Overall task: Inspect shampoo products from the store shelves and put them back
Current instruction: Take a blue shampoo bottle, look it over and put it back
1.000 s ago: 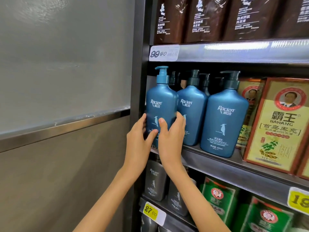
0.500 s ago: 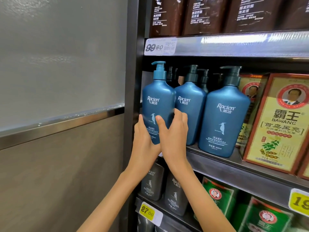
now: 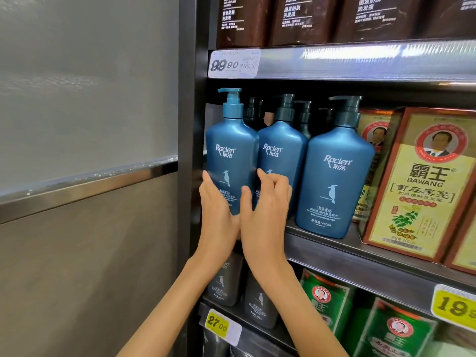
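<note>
While a twin blue bottle (image 3: 282, 150) crowds it, our left hand (image 3: 219, 215) lies flat on the upright blue plastic pump bottle (image 3: 231, 155); our right hand (image 3: 265, 217) hovers slack-fingered.

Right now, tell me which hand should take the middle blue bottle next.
Right, probably. The right hand is in front of the middle blue bottle, fingers near its label; the left hand lies against the leftmost bottle.
</note>
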The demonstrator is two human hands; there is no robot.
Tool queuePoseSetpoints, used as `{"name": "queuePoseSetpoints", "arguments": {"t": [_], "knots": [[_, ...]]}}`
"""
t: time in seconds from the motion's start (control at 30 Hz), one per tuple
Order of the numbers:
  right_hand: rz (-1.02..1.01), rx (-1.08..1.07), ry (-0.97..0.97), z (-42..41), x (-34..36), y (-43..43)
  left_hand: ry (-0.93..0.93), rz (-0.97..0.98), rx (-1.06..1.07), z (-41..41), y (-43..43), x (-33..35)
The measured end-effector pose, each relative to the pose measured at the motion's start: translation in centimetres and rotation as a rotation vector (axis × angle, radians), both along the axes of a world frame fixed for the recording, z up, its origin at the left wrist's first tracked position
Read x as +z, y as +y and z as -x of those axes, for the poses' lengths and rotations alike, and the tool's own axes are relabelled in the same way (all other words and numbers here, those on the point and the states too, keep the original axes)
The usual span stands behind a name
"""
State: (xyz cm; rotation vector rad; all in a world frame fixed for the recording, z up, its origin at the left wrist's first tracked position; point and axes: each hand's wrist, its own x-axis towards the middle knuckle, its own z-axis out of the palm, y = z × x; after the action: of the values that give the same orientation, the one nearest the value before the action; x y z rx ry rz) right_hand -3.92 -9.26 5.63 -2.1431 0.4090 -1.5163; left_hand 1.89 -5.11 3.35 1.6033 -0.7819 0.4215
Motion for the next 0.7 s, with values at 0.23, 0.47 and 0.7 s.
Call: {"name": "queuePoseSetpoints", "arguments": {"t": [0.23,0.47,0.7], "knots": [[-0.156,0.151,-0.048,1.9,-1.0,-1.7,-0.028,-0.101,0.072,-0.3,-0.8,-0.3],[-0.206,0.173,-0.018,3.0,-1.2,-2.4,0.012,-0.142,0.097,-1.6,-1.6,0.1],[-0.222,0.203,-0.006,3.4,-0.9,-2.8,0.111,-0.091,0.056,-2.9,-1.7,0.7]]}}
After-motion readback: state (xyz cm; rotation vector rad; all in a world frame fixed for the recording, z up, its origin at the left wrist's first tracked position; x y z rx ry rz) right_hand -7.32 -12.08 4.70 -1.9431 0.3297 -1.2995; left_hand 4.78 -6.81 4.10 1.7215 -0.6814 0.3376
